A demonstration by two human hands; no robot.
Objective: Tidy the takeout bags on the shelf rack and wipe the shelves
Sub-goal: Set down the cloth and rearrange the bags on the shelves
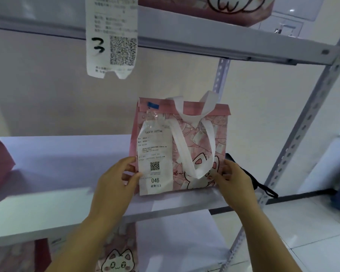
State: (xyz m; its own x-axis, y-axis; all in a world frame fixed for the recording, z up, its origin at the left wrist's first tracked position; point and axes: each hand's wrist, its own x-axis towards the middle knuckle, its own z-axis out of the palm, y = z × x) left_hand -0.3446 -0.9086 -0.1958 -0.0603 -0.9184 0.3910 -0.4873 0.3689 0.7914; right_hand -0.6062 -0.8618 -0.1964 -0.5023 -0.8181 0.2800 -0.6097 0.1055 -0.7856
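Bag (200, 142) upright near shelf (67, 163) front edge.

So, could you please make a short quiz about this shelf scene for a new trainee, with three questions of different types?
1. True or false: the left hand and the right hand grip the pink bag at its two side edges.
2. Which number is printed near the bottom of the receipt stuck on that bag? A) 046 B) 512 C) 780
3. Fill in: the slip hanging from the upper shelf bears a handwritten ___.
Key: 1 true; 2 A; 3 the digit 3.
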